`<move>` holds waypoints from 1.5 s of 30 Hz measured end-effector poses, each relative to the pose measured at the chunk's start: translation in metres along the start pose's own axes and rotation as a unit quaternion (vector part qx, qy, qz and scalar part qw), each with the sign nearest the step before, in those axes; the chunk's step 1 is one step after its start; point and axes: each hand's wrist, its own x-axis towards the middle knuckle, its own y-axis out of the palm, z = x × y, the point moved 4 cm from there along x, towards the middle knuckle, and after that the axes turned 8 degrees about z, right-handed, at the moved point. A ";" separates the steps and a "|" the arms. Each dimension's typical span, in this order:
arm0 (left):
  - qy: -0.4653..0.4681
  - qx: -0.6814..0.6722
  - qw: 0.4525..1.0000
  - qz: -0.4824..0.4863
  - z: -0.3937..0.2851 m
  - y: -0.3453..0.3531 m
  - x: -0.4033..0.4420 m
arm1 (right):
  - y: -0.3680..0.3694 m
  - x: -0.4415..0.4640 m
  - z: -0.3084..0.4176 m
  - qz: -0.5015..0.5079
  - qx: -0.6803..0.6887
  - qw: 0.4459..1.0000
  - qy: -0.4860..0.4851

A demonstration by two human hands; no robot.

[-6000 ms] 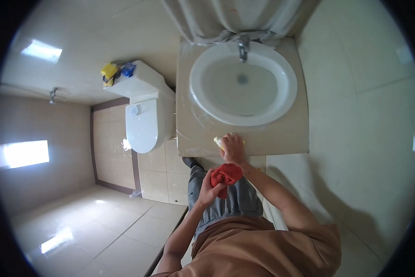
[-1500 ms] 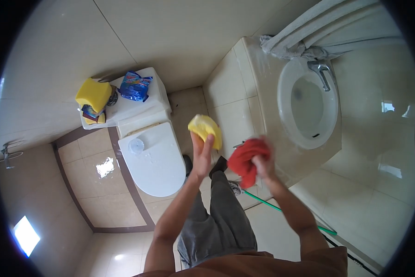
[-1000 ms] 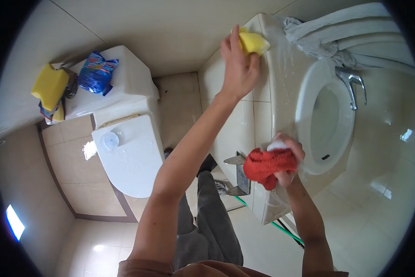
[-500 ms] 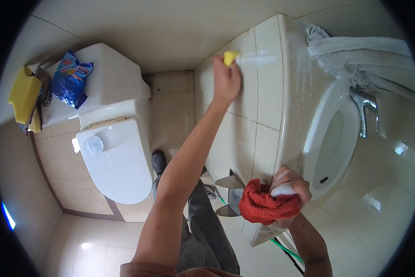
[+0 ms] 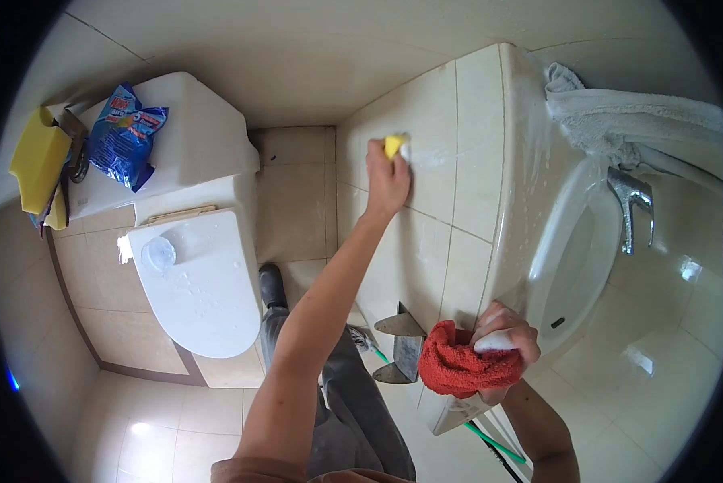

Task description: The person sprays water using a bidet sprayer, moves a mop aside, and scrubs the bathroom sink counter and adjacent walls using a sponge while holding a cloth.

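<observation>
My left hand (image 5: pixel 388 181) is closed around a small yellow sponge (image 5: pixel 393 146) and presses it against the cream tiled side (image 5: pixel 426 177) of the washbasin counter. White suds show beside the sponge. Over the counter's near edge, my right hand (image 5: pixel 508 328) grips a bunched red cloth (image 5: pixel 466 362). Something white, perhaps foam, covers part of that hand; I cannot make out exactly what it is. Just left of the cloth, a metal holder (image 5: pixel 405 354) juts from the tiled side. Wet streaks run along the counter rim by the basin (image 5: pixel 574 266).
A chrome faucet (image 5: pixel 631 205) rises behind the basin, near a grey towel (image 5: pixel 603 117). To the left is a toilet with a closed lid (image 5: pixel 200 306) bearing a clear cup (image 5: pixel 158 253). A blue packet (image 5: pixel 126 141) and a yellow sponge (image 5: pixel 38 161) lie on its tank.
My left hand has moved the sponge down the tiled side, closer to me, and away from the earlier white streak. The right hand keeps its hold on the red cloth. The view has shifted slightly.
</observation>
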 end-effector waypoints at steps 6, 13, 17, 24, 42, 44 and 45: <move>0.243 -0.006 0.967 0.079 -0.128 0.009 -0.026 | 0.002 -0.008 -0.002 -0.033 0.010 0.999 -0.001; 0.032 -0.022 0.999 0.024 0.042 -0.011 -0.075 | 0.003 -0.007 -0.001 0.015 -0.022 1.000 0.005; 0.042 0.012 0.999 -0.009 0.027 -0.001 -0.006 | 0.002 -0.007 -0.001 0.023 -0.034 0.999 0.013; 0.261 -0.014 0.963 0.057 -0.152 0.012 0.028 | 0.003 -0.005 0.001 0.044 -0.040 0.998 0.034; 0.300 -0.022 0.953 0.047 -0.170 0.015 0.036 | 0.004 -0.001 0.002 0.026 -0.045 0.998 0.041; 0.306 -0.048 0.951 0.018 -0.142 0.017 0.038 | 0.004 -0.003 0.002 0.018 -0.040 0.998 0.041; 0.250 -0.094 0.964 -0.012 -0.115 0.018 0.043 | 0.004 -0.003 0.001 0.018 -0.047 0.998 0.044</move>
